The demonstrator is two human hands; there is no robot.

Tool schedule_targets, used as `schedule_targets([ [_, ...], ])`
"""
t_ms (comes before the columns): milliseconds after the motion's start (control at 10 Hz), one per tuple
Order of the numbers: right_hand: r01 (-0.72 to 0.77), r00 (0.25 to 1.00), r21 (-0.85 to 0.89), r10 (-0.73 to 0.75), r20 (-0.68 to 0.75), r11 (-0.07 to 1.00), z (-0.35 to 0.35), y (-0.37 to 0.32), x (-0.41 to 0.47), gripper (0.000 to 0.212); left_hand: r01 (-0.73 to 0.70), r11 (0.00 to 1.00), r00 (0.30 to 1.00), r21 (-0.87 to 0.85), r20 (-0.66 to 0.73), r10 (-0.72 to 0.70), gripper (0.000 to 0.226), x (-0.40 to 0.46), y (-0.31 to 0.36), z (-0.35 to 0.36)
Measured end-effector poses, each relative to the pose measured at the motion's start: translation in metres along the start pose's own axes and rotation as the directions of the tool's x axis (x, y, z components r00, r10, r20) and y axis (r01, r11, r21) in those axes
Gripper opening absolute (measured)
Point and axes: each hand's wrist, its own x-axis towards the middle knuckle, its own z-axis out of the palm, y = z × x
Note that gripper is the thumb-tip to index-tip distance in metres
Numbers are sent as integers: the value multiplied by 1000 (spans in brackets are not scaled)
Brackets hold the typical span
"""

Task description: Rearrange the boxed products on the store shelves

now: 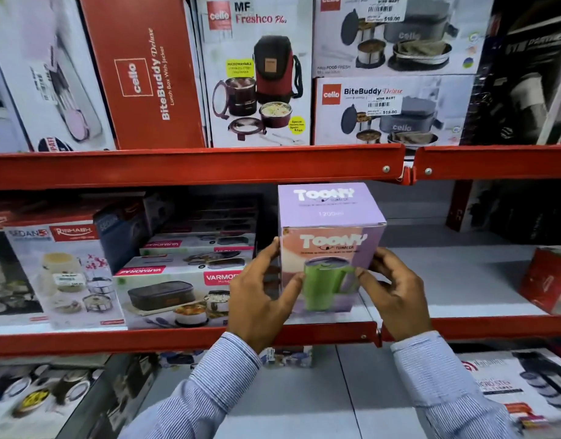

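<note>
At frame centre the Toony box (331,245) stands upright on the middle shelf (462,280), between the left hand (260,299) and right hand (396,289). Stacked Varmora boxes (177,280) sit left of it; Cello boxes (257,74) fill the upper shelf (193,166) above.
</note>
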Motion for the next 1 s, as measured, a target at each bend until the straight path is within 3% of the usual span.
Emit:
schedule_targets([
  [100, -30, 999, -52, 30, 10, 998, 4, 15, 9, 39, 46, 998, 999, -44, 23, -45, 62, 2, -6, 10],
  [400, -110, 992, -188, 118, 34, 976, 11, 40, 13, 38, 123, 990, 989, 64, 73, -127, 56, 5, -27, 23],
  [600, -130, 990, -183, 137, 29, 975, 9, 42, 15, 33, 99, 991, 990, 91, 90, -107, 49, 9, -27, 26],
  [1000, -185, 983, -199, 181, -36, 962, 13, 35, 10, 45, 85, 989, 991, 121, 89, -96, 48, 9, -25, 23],
])
